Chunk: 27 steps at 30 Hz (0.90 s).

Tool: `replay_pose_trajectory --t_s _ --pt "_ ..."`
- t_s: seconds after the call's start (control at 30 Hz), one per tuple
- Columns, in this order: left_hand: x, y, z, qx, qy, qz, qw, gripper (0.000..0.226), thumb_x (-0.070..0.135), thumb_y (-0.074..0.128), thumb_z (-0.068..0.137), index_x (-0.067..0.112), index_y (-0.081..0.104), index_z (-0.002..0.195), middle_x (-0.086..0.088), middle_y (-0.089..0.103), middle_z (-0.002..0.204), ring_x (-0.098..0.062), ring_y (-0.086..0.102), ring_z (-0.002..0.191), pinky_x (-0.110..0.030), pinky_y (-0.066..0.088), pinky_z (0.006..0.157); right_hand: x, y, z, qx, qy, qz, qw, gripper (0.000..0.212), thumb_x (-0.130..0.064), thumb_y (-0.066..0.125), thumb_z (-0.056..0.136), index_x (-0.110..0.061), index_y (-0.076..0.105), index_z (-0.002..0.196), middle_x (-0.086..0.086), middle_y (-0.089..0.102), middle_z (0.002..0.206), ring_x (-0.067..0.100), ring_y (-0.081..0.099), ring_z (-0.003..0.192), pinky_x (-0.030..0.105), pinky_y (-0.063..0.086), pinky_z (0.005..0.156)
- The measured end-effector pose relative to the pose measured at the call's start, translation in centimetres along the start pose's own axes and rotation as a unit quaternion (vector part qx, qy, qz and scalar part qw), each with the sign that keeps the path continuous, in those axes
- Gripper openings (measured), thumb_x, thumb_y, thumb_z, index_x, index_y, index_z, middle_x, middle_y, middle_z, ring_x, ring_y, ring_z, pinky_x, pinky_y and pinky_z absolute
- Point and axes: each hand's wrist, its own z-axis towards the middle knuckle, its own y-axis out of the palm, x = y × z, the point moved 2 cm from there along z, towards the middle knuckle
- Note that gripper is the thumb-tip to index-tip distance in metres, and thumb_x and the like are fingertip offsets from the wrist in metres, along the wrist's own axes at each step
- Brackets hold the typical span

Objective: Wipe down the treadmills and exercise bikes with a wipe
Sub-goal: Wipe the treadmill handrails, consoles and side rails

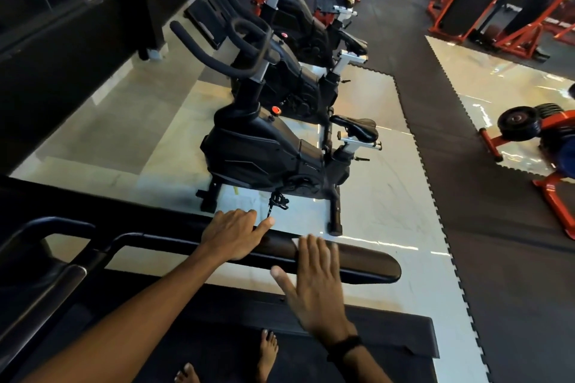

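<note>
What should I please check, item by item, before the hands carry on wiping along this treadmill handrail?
1. Left hand on the handrail: ok, it rests across the rail with fingers extended.
2. Right hand on the rail: ok, laid flat, though blurred.
3. Wipe under the right hand: cannot tell; only a pale corner shows beside the fingertips.
4. Rail end to the right free of objects: ok.
5. Footing: ok, bare feet stand on the treadmill deck.
6. Nearest exercise bike wiped: cannot tell.
</note>
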Motion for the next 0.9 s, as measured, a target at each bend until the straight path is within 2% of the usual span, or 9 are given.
replay_pose_trajectory --t_s 0.13,0.27,0.37,0.43,0.5,0.6,0.67,0.8,0.9 --pt "0.1 0.3 0.8 -0.037 0.009 0.029 0.999 0.068 0.065 0.011 0.096 0.019 0.057 0.111 -0.007 0.067 0.111 -0.028 0.061 0.105 -0.044 0.039 0.090 -1.1 -1.1 4.6 -0.080 -0.025 0.026 0.996 0.102 -0.081 -0.010 0.085 -0.017 0.050 0.137 0.004 0.056 0.139 0.024 0.043 0.136 0.049 0.011 0.123" --pt "3.8 0.6 1.8 -0.038 0.036 0.004 0.999 0.041 0.042 0.023 0.104 0.017 0.054 0.117 -0.008 0.065 0.122 -0.029 0.059 0.112 -0.043 0.038 0.094 1.2 -2.3 8.3 -0.214 0.000 0.048 0.976 0.088 -0.072 -0.006 0.092 -0.019 0.053 0.129 0.011 0.065 0.125 0.028 0.058 0.119 0.055 0.025 0.115" --pt "5.5 1.3 1.8 -0.064 0.042 -0.023 0.997 0.055 0.052 0.019 0.105 0.014 0.057 0.117 -0.010 0.065 0.114 -0.029 0.061 0.103 -0.041 0.041 0.089 4.8 -3.3 8.2 -0.239 0.011 -0.030 0.971 0.080 -0.067 -0.003 0.097 -0.021 0.029 0.154 0.017 0.059 0.134 0.034 0.057 0.122 0.050 0.034 0.108" --pt "4.7 1.4 2.0 -0.067 0.030 -0.035 0.997 0.063 0.060 0.019 0.102 0.014 0.059 0.115 -0.009 0.065 0.113 -0.028 0.061 0.103 -0.040 0.041 0.089 7.3 -3.5 7.3 -0.222 0.019 -0.016 0.975 0.053 -0.040 0.018 0.109 -0.028 0.008 0.159 0.016 0.055 0.139 0.035 0.054 0.126 0.053 0.033 0.109" --pt "4.2 1.5 2.1 -0.067 0.032 -0.044 0.996 0.062 0.060 0.019 0.102 0.015 0.061 0.107 -0.009 0.065 0.112 -0.028 0.060 0.104 -0.040 0.040 0.087 8.8 -3.0 6.0 -0.171 0.011 -0.034 0.985 0.058 -0.026 0.034 0.107 -0.032 0.005 0.157 0.012 0.058 0.133 0.036 0.056 0.121 0.058 0.034 0.107" --pt "4.6 1.7 2.2 -0.083 0.038 -0.021 0.996 0.060 0.063 0.019 0.101 0.017 0.055 0.087 -0.008 0.063 0.103 -0.028 0.058 0.098 -0.039 0.035 0.080 8.7 -1.7 3.1 -0.012 0.020 -0.076 0.997 0.047 -0.053 0.035 0.104 -0.018 0.050 0.131 0.007 0.069 0.105 0.035 0.066 0.101 0.061 0.046 0.095" --pt "4.8 1.7 2.1 -0.088 0.039 -0.006 0.995 0.061 0.064 0.019 0.100 0.017 0.053 0.082 -0.005 0.058 0.092 -0.026 0.055 0.090 -0.038 0.033 0.079 6.9 -1.1 1.7 0.001 0.072 -0.049 0.996 0.075 -0.070 0.014 0.100 -0.015 0.064 0.113 0.006 0.069 0.107 0.033 0.064 0.107 0.058 0.042 0.102" --pt "4.7 1.9 2.4 -0.089 0.045 -0.008 0.995 0.063 0.064 0.019 0.100 0.017 0.056 0.080 -0.001 0.057 0.083 -0.023 0.053 0.081 -0.038 0.036 0.075 2.5 -0.5 1.0 0.015 0.041 -0.035 0.998 0.089 -0.076 0.015 0.097 -0.007 0.059 0.133 0.013 0.061 0.134 0.035 0.053 0.131 0.051 0.017 0.113" --pt "4.7 2.2 2.6 -0.091 0.077 0.025 0.993 0.052 0.053 0.020 0.103 0.021 0.058 0.115 -0.003 0.062 0.102 -0.025 0.056 0.095 -0.038 0.036 0.075 0.8 -1.2 2.5 -0.053 -0.005 -0.004 0.999 0.103 -0.082 -0.006 0.088 -0.013 0.041 0.147 0.005 0.049 0.146 0.026 0.037 0.142 0.049 0.011 0.121"
